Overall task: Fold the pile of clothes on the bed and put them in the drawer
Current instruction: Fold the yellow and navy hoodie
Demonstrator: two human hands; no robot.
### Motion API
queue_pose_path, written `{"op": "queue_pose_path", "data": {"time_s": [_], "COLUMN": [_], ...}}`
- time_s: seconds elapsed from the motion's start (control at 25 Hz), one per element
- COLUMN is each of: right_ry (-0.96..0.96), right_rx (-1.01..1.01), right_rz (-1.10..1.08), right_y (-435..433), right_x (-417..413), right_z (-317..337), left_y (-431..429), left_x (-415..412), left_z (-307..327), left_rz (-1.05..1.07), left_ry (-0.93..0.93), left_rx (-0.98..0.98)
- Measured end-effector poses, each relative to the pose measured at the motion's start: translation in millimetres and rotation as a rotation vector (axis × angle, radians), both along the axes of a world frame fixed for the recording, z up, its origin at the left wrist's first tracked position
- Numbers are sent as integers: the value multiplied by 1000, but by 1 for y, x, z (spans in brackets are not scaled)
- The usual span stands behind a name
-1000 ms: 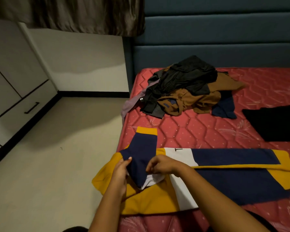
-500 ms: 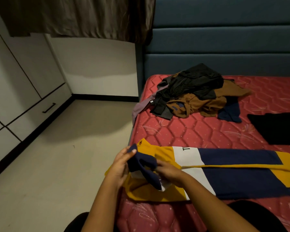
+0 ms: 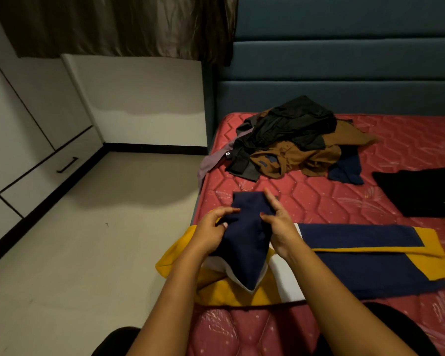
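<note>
Sweatshirt (image 3: 357,268) in navy, yellow and white is spread flat on the bed (image 3: 280,330) at its near edge, with its body stretched out to the right of the right hand (image 3: 278,227). Its navy sleeve (image 3: 244,242) is held between both hands. The long axis of the sleeve runs straight away from the wrists, and its far end reaches just beyond the fingertips. The sleeve's left edge is gripped by the left hand (image 3: 211,235), thumb on top and fingers curled beneath. The right edge is pinched by the right thumb, while the index finger is stretched along the cloth. Since the body lies rightward, the right hand is judged the nearer for laying the sleeve across it. Farther beyond the hands, the pile of clothes (image 3: 293,142) is heaped, not yet folded, and a black garment (image 3: 421,191) is spread well to the right. The drawer (image 3: 62,165) is seen closed, well to the left of the left hand, across the floor (image 3: 100,253).
</note>
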State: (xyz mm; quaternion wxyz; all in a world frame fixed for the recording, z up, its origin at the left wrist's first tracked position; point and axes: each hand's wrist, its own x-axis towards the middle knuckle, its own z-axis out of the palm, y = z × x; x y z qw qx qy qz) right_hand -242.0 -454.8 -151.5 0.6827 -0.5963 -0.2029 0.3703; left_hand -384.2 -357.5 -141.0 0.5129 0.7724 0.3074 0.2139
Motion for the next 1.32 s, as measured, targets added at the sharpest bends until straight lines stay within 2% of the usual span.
{"op": "queue_pose_path", "data": {"time_s": [0.04, 0.12, 0.2, 0.24, 0.32, 0.4, 0.48, 0.52, 0.64, 0.76, 0.84, 0.92, 1.0, 1.08, 1.32], "right_ry": [-51, -202, -324, -333, -220, -126, -207, -296, -404, -399, -354, -343, -345, -376, -385], "right_rx": [-3, -76, -269, -407, -640, -777, -931, -1006, -1153, -1188, -1197, -1094, -933, -870, -921], "right_rz": [-71, -225, -347, -340, -307, -427, -567, -567, -416, -271, -257, -259, -298, -381, -570], "right_y": [-7, -30, -60, -75, -99, -117, -131, -135, -130, -120, -119, -120, -126, -138, -207], "right_x": [11, 39, 63, 74, 93, 113, 136, 147, 164, 175, 186, 192, 199, 210, 264], "right_z": [-2, -18, -41, -53, -68, -71, -70, -70, -66, -71, -79, -82, -79, -70, -68], "left_y": [1, -9, -35, -50, -74, -88, -91, -90, -90, -95, -98, -100, -103, -106, -105], "left_x": [9, 24, 38, 47, 56, 59, 59, 61, 72, 83, 90, 94, 98, 104, 124], "left_z": [-1, -3, -8, -16, -38, -61, -76, -80, -83, -84, -87, -89, -89, -89, -88], "left_rz": [16, 63, 50, -6, -169, -283, -344, -366, -391, -424, -456, -466, -471, -465, -414], "left_ry": [92, 390, 498, 513, 590, 686, 759, 787, 812, 812, 822, 833, 837, 830, 817], "left_rx": [143, 439, 630, 673, 703, 684, 668, 679, 719, 732, 751, 766, 768, 790, 848]}}
